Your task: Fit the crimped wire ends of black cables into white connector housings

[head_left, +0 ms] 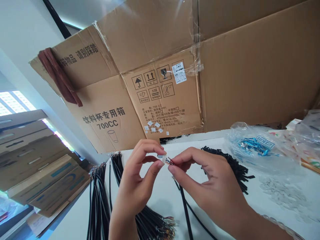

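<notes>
Between thumb and index finger of my left hand [140, 181] is a small clear plastic connector [164, 158]. My right hand [212, 180] pinches several thin coloured wires [170, 161] close to their tips. The wire tips meet the connector's edge; whether they sit inside it I cannot tell. Below my right hand a black cable [185, 208] runs down to the bottom edge, with a thinner black cable beside it. Beneath and left of my left hand lie bundles of black cables [98, 200], one with stripped wire ends [168, 228] showing.
Cardboard boxes [160, 100] form a wall behind the white table [75, 213]. Right of my hands lie a pile of short black tubes [235, 166], a clear bag with blue pieces [255, 146] and scattered clear plastic parts [282, 195]. Flattened boxes [37, 163] are stacked at left.
</notes>
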Tool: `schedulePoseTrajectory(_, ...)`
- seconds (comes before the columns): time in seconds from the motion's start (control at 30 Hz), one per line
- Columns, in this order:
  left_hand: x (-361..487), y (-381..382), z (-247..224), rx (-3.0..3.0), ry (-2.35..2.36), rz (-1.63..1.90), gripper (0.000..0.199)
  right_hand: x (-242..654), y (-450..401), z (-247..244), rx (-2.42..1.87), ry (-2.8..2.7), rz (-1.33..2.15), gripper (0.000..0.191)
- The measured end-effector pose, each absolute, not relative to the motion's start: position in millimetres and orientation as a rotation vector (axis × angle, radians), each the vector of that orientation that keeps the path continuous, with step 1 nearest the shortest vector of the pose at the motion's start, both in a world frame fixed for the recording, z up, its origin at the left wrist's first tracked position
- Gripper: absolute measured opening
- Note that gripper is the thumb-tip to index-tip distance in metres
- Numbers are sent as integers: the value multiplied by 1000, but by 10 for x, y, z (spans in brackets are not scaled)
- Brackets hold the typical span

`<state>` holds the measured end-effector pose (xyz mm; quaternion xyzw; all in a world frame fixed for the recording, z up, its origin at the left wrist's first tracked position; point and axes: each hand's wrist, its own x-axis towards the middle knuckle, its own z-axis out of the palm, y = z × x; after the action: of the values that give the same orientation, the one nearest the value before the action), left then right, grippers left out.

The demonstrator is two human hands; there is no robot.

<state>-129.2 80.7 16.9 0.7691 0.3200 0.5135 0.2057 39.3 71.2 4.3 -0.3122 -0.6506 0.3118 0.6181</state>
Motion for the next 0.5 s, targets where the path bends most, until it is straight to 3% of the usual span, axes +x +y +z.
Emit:
schedulePoseTrajectory(0.2, -1288, 818, 166, 2122, 893, 1467, 7, 419, 695, 34, -732, -1472, 816, 16)
schedulePoseTrajectory(0.5, -1290, 806, 154, 2159, 776, 1527, 9, 532, 744, 71, -563, -1257, 1444, 13)
